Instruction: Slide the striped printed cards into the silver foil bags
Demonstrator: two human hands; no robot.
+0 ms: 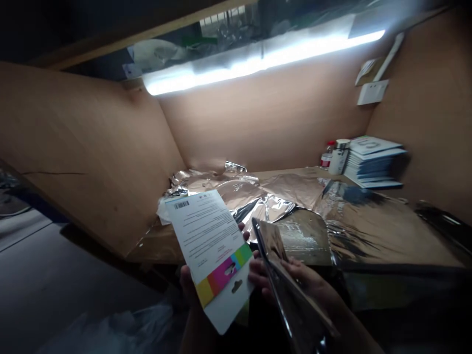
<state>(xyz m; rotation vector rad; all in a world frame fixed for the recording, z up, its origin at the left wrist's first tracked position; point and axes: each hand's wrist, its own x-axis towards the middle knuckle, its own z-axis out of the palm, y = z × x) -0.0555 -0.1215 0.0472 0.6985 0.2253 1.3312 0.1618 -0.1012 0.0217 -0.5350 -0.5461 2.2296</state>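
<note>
My left hand (189, 284) is closed on a white cardboard packaging card (210, 231), its thumb at the left edge and fingertips showing at the right edge. The card carries a barcode, small printed text, a band of bright colours and hang holes; it is tilted. In my right hand (308, 278) is a thin, dark, glossy flat panel (275, 275), standing on edge, gripped between thumb and fingers. Its exact kind does not show. The right fingertips reach past the panel, close to the card; whether they touch it I cannot tell.
Crumpled shiny film (291, 189) covers much of the bench (151, 246). At the back right stand a stack of white-and-blue flat packages (372, 164), a white flask (339, 157) and a red-capped bottle (327, 156). Wooden panels enclose the bench under a lit tube lamp (261, 64).
</note>
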